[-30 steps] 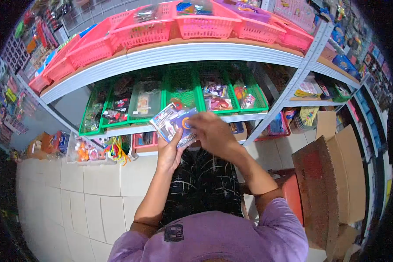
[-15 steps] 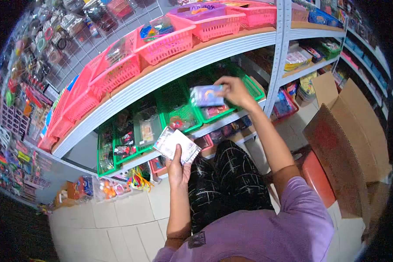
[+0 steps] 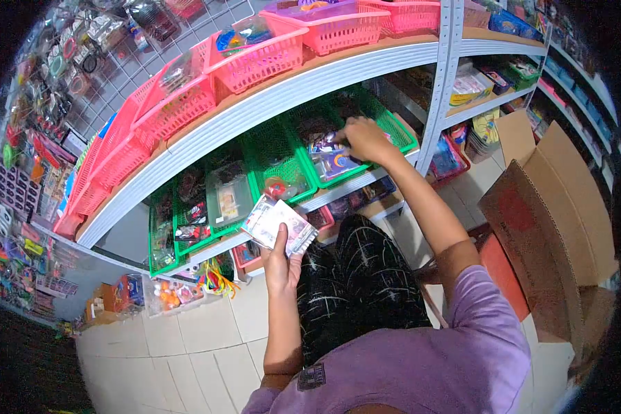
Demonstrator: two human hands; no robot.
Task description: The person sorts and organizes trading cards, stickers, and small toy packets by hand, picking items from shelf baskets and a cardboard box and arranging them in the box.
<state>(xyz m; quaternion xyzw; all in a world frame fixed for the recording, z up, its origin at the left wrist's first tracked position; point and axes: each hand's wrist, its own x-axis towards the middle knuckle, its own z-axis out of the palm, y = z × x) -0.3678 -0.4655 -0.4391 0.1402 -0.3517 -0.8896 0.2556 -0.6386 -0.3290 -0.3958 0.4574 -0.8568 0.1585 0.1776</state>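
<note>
In the head view, the purple packet, a moment ago carried in the right hand, now lies in the green basket, so it is parted from the pale packets which the left hand keeps pinched. The right fingers curl beside it; whether they grip anything I cannot tell, the tips being hard to make out.

The left hand holds packets; the right hand reaches into a green basket, at a purple packet. Pink baskets stand above.
</note>
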